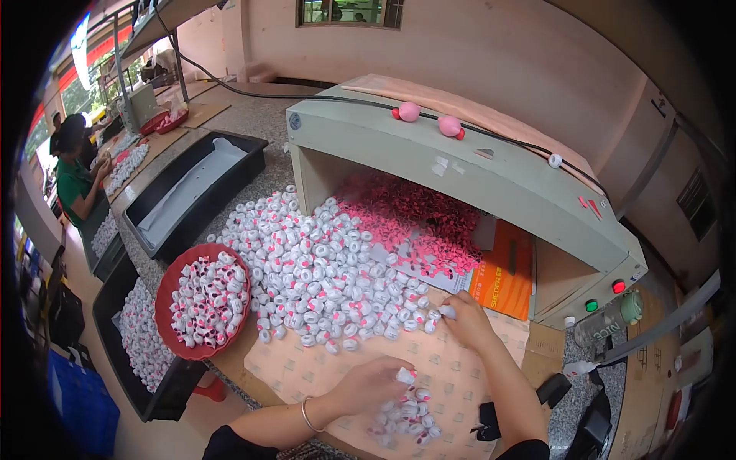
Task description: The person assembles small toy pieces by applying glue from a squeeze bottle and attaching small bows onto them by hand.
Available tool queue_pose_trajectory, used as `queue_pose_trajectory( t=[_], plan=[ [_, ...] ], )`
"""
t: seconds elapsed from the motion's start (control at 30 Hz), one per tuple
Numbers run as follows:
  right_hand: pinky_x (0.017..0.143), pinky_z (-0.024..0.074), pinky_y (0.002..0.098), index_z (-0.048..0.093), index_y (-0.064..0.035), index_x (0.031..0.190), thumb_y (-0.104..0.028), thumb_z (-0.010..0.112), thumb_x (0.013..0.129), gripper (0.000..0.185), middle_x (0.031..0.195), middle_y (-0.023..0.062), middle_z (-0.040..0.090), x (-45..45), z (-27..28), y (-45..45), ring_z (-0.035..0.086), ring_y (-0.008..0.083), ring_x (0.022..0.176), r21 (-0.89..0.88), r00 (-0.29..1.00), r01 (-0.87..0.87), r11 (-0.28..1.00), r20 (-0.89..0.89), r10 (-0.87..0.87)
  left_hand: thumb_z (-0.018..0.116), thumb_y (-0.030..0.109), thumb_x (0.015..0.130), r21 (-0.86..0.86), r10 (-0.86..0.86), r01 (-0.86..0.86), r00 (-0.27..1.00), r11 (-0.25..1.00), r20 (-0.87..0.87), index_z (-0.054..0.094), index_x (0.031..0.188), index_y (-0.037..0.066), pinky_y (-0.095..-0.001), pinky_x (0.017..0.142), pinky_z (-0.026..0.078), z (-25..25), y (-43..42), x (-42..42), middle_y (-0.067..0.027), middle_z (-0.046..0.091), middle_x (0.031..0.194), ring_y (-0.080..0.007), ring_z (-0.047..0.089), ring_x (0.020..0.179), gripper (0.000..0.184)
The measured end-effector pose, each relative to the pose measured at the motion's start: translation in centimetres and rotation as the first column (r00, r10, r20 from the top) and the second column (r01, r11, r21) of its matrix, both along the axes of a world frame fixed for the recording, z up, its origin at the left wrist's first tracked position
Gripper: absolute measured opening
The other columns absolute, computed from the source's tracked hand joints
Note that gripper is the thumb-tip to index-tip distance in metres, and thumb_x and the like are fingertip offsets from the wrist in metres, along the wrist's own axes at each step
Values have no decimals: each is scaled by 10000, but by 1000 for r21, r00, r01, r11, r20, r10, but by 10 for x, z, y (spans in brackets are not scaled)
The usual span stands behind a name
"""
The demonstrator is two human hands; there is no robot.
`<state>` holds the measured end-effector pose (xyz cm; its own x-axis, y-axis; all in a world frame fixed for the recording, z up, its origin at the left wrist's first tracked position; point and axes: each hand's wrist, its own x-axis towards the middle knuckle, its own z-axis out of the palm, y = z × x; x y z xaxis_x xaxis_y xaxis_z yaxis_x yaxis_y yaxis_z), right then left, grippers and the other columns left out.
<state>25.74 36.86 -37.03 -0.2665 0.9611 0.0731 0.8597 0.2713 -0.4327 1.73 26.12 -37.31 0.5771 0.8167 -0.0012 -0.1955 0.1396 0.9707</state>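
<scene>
My left hand point(373, 386), with a bangle at the wrist, has its fingers closed round a white and pink piece point(405, 376). Below it lies a small group of similar pieces point(410, 418) on the patterned pink sheet point(295, 373). At the right edge of the big heap of white pieces point(307, 268), my right hand point(465, 320) pinches a white piece point(448, 311). Small pink parts point(429, 222) are heaped under the grey metal housing point(460, 165), beside an orange printed sheet point(509, 268).
A red bowl point(162, 307) of pieces stands left of the heap. Behind it is a black tray point(257, 157) with a pale sheet. Another black crate point(172, 395) sits lower left. A co-worker in green point(73, 180) is at far left. A bottle point(602, 326) stands right.
</scene>
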Motion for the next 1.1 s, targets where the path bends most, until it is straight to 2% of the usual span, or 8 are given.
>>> queue_pose_trajectory(
  t=[0.2, 0.3, 0.5, 0.6, 0.7, 0.8, 0.9, 1.1],
  plan=[
    [770, 443, 393, 575, -10, 928, -181, 614, 737, 260, 944, 171, 546, 10, 13, -5, 544, 334, 880, -125, 989, 149, 981, 4, -149, 517, -28, 822, 3, -2, 3, 1000, 1000, -11, 462, 1137, 5, -274, 717, 472, 2, 1, -2, -75, 516, 1018, -170, 581, 863, 322],
    [763, 446, 393, 573, -5, 931, -194, 616, 740, 271, 923, 186, 569, 9, 18, -8, 555, 340, 862, -19, 984, 122, 992, -126, -124, 519, -27, 820, 19, -3, 3, 1000, 1000, -14, 464, 1133, 1, -287, 744, 481, 3, -1, 0, -72, 512, 1012, -156, 555, 902, 319],
    [734, 454, 388, 584, -12, 915, -225, 627, 740, 279, 897, 195, 583, 7, -1, 1, 560, 365, 794, 54, 999, 24, 998, -25, -23, 532, -22, 812, -91, 1, 6, 997, 996, 72, 472, 1124, -4, -303, 779, 485, 3, -1, 0, -67, 501, 1020, -139, 526, 925, 318],
    [648, 477, 335, 600, -11, 887, -203, 640, 748, 240, 841, 148, 594, 2, 18, -17, 589, 289, 708, -105, 963, 117, 988, -231, -139, 532, -23, 811, -56, 9, -6, 999, 998, 47, 477, 1123, -3, -301, 784, 479, 5, 0, -2, -67, 502, 1023, -135, 528, 911, 318],
    [561, 472, 264, 613, -5, 870, -128, 632, 769, 160, 795, 83, 587, -6, 39, -48, 579, 166, 648, -377, 678, 246, 893, -591, -437, 532, -24, 810, 28, 12, -12, 1000, 1000, 8, 475, 1130, 0, -295, 783, 472, 3, 0, -1, -69, 507, 1034, -134, 531, 916, 326],
    [531, 457, 217, 613, 6, 877, -48, 599, 786, 106, 793, 46, 576, -16, 62, -88, 539, 82, 647, -374, 455, 136, 918, -799, -393, 534, -23, 811, -96, -19, 28, 995, 995, 94, 469, 1138, 3, -295, 800, 459, 6, -1, 0, -77, 509, 1061, -141, 525, 950, 334],
    [502, 466, 244, 603, 28, 873, -16, 570, 786, 104, 744, 62, 585, -29, 63, -122, 551, 126, 614, -367, 272, 86, 926, -886, -376, 546, -6, 806, -159, -20, 40, 992, 987, 127, 490, 1133, 30, -265, 782, 454, 24, -3, 3, -57, 528, 1079, -105, 513, 940, 333],
    [505, 476, 256, 547, 42, 887, 17, 597, 764, 136, 745, 112, 592, -50, 40, -151, 564, 139, 605, -473, 172, 127, 872, -855, -489, 551, 2, 806, -72, -25, 38, 984, 997, 177, 500, 1136, 50, -250, 798, 428, 5, -10, 14, -50, 522, 1140, -90, 499, 955, 338]
  ],
)
